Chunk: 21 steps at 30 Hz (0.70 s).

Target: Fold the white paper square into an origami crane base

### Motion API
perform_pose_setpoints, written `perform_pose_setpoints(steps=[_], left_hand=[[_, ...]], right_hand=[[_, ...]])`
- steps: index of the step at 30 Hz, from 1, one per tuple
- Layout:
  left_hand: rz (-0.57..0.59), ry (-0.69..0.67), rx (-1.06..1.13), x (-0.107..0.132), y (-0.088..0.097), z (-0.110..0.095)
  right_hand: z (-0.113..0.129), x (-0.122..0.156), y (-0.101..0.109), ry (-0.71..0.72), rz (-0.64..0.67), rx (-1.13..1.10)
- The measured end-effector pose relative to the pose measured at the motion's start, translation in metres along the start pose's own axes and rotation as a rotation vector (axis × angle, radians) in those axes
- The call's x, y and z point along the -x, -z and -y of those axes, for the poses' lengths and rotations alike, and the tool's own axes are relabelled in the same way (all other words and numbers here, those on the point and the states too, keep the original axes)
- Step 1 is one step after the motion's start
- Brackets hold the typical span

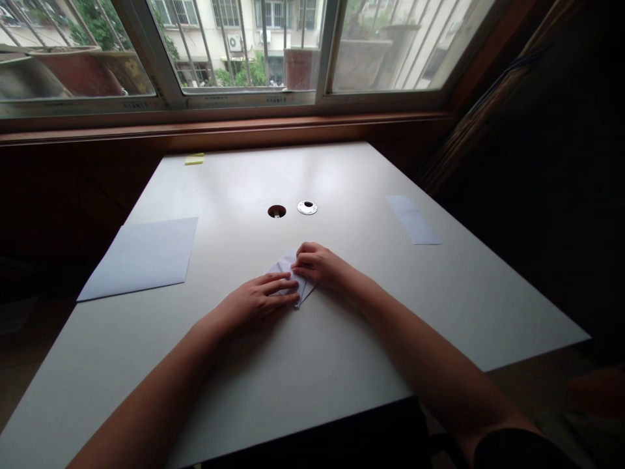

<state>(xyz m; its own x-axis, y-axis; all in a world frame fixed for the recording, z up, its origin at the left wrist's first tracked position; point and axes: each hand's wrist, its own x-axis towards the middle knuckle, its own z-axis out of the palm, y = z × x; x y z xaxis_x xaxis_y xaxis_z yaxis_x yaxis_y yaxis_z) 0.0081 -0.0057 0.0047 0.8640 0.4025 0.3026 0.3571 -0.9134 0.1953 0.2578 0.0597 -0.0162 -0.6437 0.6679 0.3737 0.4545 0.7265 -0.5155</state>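
A small piece of folded white paper (283,264) lies on the white table (342,352), with one corner pointing towards me. My left hand (261,294) rests flat on its left side, fingers stretched out and a little apart. On the upper right part of the paper, my right hand (317,264) has its fingers curled and pinched together at a folded flap. Both hands cover much of the paper, so its full shape is hidden.
A stack of white paper sheets (146,257) lies at the left edge. A paper strip (414,220) is at the right. Near the back are a round cable hole (277,212), its silver cover (307,208) and a yellow pad (194,159). A barred window (249,45) stands behind.
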Motion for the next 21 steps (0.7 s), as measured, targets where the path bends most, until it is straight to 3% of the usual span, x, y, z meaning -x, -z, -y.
perform_pose_setpoints(steps=[7, 14, 21], left_hand=[[-0.056, 0.148, 0.053, -0.003, -0.003, -0.008], [-0.029, 0.091, 0.031, -0.002, -0.01, -0.001], [-0.151, 0.229, -0.073, 0.001, -0.005, 0.003]], right_hand=[[-0.001, 0.001, 0.001, 0.001, 0.007, -0.02], [-0.002, 0.001, 0.002, -0.005, 0.023, -0.025], [-0.005, 0.003, 0.007, 0.03, -0.016, 0.032]])
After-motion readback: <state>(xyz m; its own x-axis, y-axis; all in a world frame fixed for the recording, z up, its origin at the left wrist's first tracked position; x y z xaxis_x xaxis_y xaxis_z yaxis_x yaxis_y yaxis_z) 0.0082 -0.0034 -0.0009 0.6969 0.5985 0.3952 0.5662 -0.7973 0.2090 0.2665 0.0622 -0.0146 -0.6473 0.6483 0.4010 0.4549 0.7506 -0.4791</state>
